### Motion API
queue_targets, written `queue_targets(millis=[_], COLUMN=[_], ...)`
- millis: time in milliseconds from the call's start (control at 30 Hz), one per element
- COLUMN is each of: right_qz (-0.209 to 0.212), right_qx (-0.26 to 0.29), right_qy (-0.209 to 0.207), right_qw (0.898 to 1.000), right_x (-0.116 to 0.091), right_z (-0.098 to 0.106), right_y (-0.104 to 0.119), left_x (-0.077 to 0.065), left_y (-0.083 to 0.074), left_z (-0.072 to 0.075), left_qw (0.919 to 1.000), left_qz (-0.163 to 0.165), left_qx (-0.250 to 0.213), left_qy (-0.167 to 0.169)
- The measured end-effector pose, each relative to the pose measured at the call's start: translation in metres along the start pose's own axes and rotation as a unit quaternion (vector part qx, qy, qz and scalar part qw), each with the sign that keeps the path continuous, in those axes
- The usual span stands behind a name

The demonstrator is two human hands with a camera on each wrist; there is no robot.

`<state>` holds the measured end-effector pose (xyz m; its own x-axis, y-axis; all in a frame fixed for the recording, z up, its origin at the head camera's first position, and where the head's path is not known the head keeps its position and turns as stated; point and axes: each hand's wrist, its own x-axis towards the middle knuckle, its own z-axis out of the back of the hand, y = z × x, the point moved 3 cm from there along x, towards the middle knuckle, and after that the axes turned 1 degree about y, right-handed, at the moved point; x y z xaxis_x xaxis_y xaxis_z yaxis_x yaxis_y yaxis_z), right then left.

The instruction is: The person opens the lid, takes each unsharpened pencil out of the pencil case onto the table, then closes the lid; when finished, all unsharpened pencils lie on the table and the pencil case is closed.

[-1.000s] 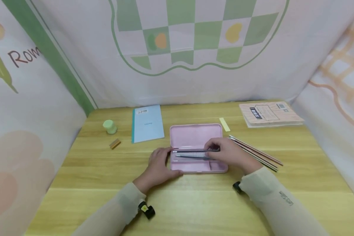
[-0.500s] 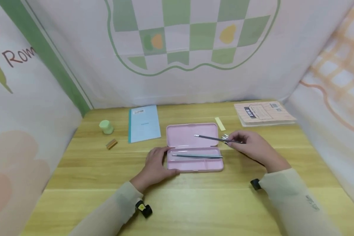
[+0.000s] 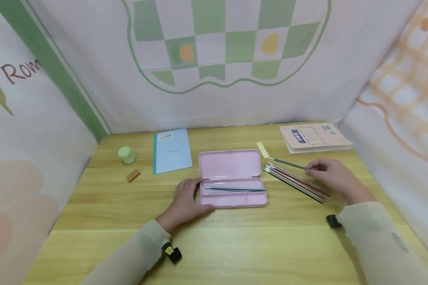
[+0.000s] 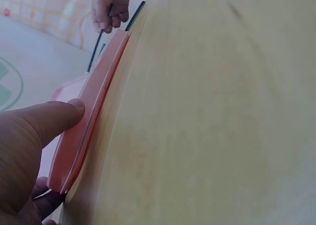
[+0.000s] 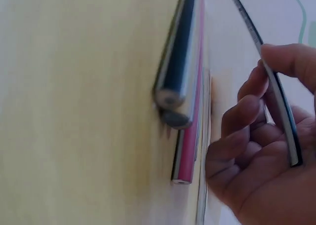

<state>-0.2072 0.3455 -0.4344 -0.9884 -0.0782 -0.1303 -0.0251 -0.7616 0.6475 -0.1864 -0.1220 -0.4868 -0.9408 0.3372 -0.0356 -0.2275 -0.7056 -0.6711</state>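
Note:
A pink pencil case (image 3: 229,163) lies with its lid up on the wooden table, one grey-blue pencil (image 3: 237,189) in its long compartment. My left hand (image 3: 183,204) holds the case by its left end, the thumb (image 4: 64,117) against the front side and the fingers around the back. To the right, my right hand (image 3: 337,178) pinches a dark pencil (image 3: 288,163) between thumb and fingers, its eraser end pointing left. Beneath that pencil several striped pencils (image 3: 297,184) lie together on the table; the right wrist view shows their blunt ends close to the hand.
Behind the case lie a light blue notebook (image 3: 172,151), a pale yellow strip (image 3: 262,150) and a pink-covered book (image 3: 315,137). At the left stand a green round container (image 3: 127,155) and a small brown block (image 3: 133,175). Fabric walls border the table.
The right hand has lifted the dark pencil out of the case and carried it right, over the pencils on the table. The left hand keeps its hold on the case.

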Motion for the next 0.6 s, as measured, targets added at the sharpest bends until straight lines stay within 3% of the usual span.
queue_targets(millis=[600], right_qz=[-0.019], right_qx=[-0.05], right_qy=[0.039], right_qw=[0.998], right_x=[0.0071], right_z=[-0.0015], right_y=[-0.0075], left_x=[-0.0006], left_y=[-0.0016], left_z=[0.0008], left_qw=[0.9999], left_qz=[-0.014], left_qx=[-0.002], left_qy=[-0.007])
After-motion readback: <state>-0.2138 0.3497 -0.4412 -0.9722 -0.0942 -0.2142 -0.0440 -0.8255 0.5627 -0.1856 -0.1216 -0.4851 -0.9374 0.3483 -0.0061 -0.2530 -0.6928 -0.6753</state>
